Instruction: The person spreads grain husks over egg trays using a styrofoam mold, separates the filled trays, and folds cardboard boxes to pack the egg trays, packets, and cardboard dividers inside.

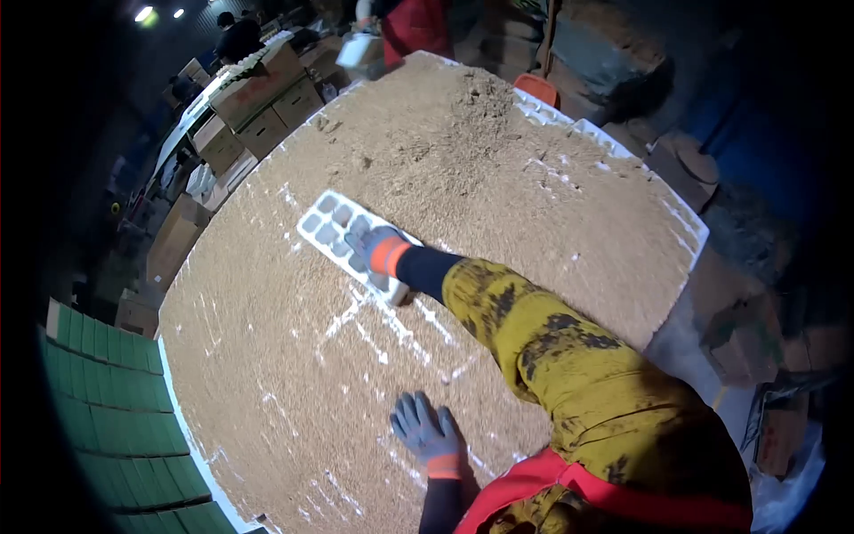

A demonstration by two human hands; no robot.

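Note:
My right hand [378,247], in a grey glove with an orange cuff, is on a white tray [313,221] with two rows of cells, its fingers bent over the cells. The tray lies at a slant on a wide bed of brown grainy material [267,338]. Nearer to me, my left hand [425,432], gloved alike, rests on the same bed with its fingers spread and nothing in it. White lines and spots show through the grains between the two hands.
Green blocks [124,400] are stacked at the left edge. Cardboard boxes [258,98] stand at the upper left, and an orange object [537,90] is behind the bed. A person in a red apron [416,31] stands at the far side; another person [238,37] is farther left.

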